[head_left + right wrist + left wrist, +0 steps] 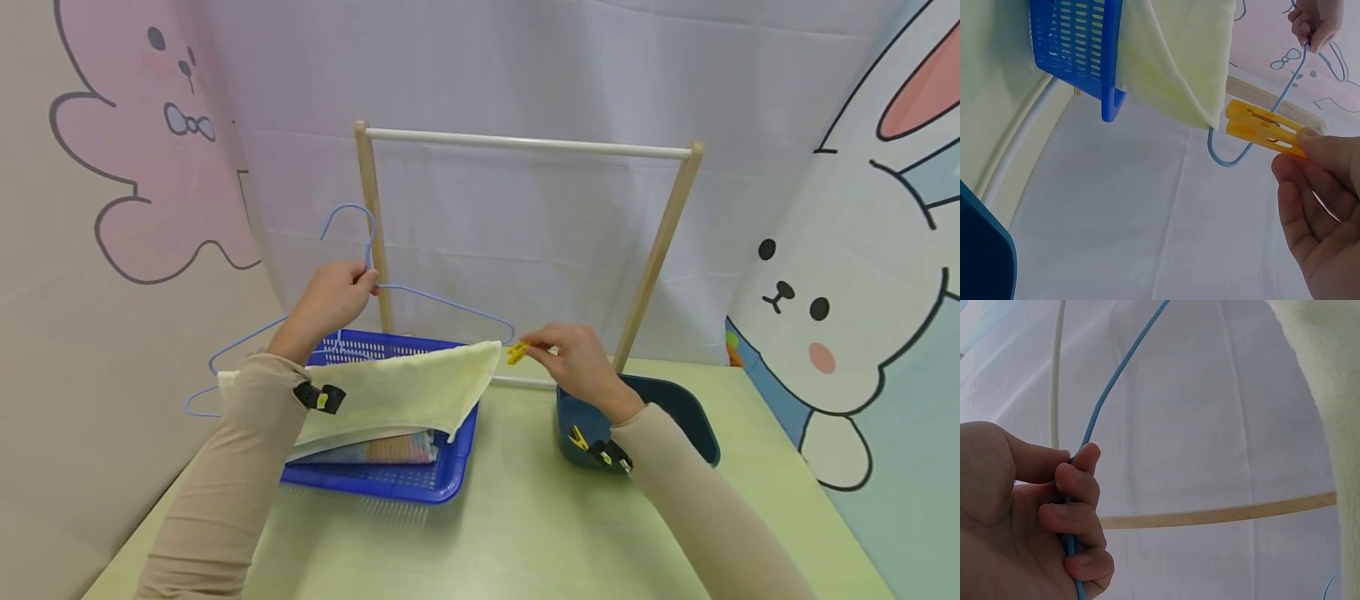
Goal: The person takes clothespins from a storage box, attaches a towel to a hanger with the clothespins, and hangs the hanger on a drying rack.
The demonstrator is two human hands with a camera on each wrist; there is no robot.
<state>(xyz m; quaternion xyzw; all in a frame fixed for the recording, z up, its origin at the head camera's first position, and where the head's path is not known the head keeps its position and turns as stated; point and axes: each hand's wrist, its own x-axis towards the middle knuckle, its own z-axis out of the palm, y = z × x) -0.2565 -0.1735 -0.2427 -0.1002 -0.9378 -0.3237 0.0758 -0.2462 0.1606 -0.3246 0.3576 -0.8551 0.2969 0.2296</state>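
My left hand (pixel 336 293) grips a blue wire hanger (pixel 442 300) just below its hook; in the left wrist view the fingers curl round the blue wire (pixel 1110 387). A pale yellow towel (pixel 405 387) hangs from the hanger, over the blue basket. Thumb and fingers of my right hand (pixel 576 362) pinch a yellow clothespin (pixel 517 353) near the hanger's right end. In the right wrist view the clothespin (pixel 1263 128) lies in front of the hanger wire, beside the towel's corner (pixel 1204 112). Whether it touches either is unclear.
A blue plastic basket (pixel 450 482) holds folded patterned cloth (pixel 401 450). Another hanger (pixel 201 405) shows at the left. Behind stands a rack with wooden posts (pixel 660 250) and a white bar (pixel 525 143). A dark teal bin (pixel 701 425) stands at right, with a yellow clothespin (pixel 577 437).
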